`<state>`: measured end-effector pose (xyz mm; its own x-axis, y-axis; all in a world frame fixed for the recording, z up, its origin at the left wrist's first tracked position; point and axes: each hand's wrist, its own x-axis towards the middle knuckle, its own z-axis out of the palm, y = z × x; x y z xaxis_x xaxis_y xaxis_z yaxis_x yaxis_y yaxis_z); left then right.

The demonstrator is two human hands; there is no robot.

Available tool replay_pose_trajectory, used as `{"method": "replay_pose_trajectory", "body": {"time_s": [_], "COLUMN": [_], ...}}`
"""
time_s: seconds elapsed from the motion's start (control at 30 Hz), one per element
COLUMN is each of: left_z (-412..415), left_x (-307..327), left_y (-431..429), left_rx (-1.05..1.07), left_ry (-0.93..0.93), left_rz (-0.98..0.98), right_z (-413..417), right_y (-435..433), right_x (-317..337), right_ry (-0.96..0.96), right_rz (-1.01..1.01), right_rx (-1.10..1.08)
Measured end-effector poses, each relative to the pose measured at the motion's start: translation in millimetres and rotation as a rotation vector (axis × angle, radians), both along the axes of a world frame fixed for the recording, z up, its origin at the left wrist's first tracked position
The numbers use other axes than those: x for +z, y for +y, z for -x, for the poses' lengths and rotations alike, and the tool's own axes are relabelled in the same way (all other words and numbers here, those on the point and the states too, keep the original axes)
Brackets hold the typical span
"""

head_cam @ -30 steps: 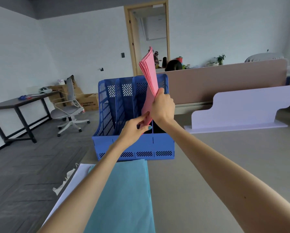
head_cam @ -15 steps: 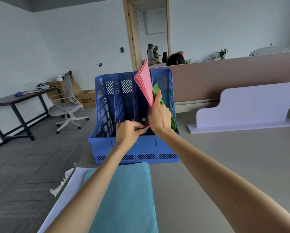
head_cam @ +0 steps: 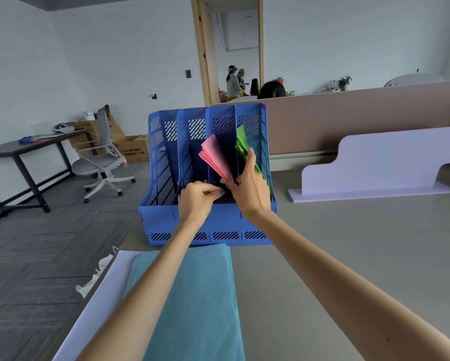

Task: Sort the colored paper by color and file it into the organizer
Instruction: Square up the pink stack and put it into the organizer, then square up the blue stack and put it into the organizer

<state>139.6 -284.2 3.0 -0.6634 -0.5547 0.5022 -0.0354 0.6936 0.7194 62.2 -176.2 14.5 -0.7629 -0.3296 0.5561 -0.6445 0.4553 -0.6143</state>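
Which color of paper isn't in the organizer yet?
The teal stack: it lies flat in front of the blue organizer, while the pink stack and the green stack stand in its slots.

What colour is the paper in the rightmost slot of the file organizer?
Green paper, seen best in the head view.

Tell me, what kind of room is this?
Most likely an office. There is a swivel chair beside a dark desk, a divider panel between work tables, and a blue paper organizer on the grey tabletop.
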Motion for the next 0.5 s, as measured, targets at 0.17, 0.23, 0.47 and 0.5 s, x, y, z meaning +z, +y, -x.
{"method": "replay_pose_trajectory", "body": {"time_s": [0.17,0.23,0.47,0.5], "left_z": [-23.7,-33.9,-77.9,-84.6], "left_x": [-4.3,-9.6,-31.6,-35.3], "left_y": [18.9,24.4,34.8,36.8], "left_rx": [-0.002,-0.014,-0.037,-0.040], "left_ry": [0.069,0.083,0.024,0.009], "left_rz": [0.030,0.049,0.067,0.071], "right_z": [-22.0,-30.7,-70.3,-77.1], "right_y": [20.4,26.6,51.4,55.1], "right_x": [-10.3,-16.9,-46.4,-51.7], "right_ry": [0.060,0.085,0.008,-0.005], "right_rz": [0.017,0.039,-0.039,-0.052], "right_rx": [0.089,0.123,0.158,0.159]}}
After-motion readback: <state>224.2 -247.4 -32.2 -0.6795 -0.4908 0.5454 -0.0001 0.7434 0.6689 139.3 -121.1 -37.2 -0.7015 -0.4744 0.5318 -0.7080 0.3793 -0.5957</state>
